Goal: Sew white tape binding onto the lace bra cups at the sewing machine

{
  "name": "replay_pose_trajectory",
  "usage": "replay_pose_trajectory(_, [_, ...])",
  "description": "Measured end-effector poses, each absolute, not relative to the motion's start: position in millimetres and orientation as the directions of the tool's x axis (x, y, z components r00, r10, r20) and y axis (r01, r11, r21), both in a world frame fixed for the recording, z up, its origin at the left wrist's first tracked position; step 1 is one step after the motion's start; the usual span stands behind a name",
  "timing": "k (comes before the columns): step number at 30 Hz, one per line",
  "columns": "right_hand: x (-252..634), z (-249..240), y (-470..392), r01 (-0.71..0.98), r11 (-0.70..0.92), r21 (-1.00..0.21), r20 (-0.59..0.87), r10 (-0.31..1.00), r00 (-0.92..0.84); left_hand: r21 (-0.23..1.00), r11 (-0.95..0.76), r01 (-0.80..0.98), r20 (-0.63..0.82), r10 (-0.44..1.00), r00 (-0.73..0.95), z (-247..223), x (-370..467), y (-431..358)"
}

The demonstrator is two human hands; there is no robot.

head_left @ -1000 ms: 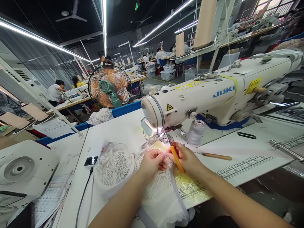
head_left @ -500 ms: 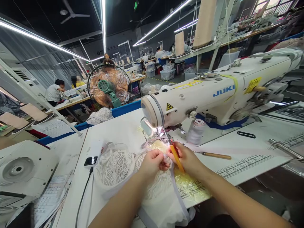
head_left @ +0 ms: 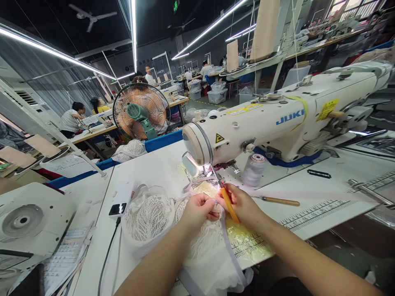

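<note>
Hands meet just in front of the sewing machine (head_left: 277, 119), below its lit needle end. The left hand (head_left: 197, 211) pinches a fold of white lace garment (head_left: 151, 218), fingers closed on it. The right hand (head_left: 243, 205) is closed around orange-handled snips (head_left: 228, 203), blades pointing toward the needle. The lace looks light, soft and floppy, probably easy to snag; its grey elastic edging (head_left: 230, 246) seems the firmest place to grip. A thread spool (head_left: 253, 170) stands under the machine's arm; a wooden-handled tool (head_left: 277, 201) lies nearer the person.
</note>
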State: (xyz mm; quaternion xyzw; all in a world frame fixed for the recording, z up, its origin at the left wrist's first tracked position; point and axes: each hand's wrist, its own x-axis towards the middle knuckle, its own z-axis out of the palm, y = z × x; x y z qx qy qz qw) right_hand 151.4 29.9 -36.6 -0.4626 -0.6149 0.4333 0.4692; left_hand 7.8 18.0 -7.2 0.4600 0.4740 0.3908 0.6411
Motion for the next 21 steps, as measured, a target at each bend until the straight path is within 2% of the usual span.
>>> replay_pose_trajectory(14, [150.3, -30.6, 28.4, 0.148, 0.158, -0.976, 0.14, 0.982, -0.126, 0.939, 0.316, -0.136, -0.271, 0.924, 0.271, -3.7, 5.4, 18.1])
replay_pose_trajectory(21, [149.6, -32.1, 28.1, 0.218, 0.223, -0.95, 0.208, 0.974, -0.092, 0.951, 0.284, -0.124, -0.243, 0.931, 0.273, -1.7, 7.7, 17.4])
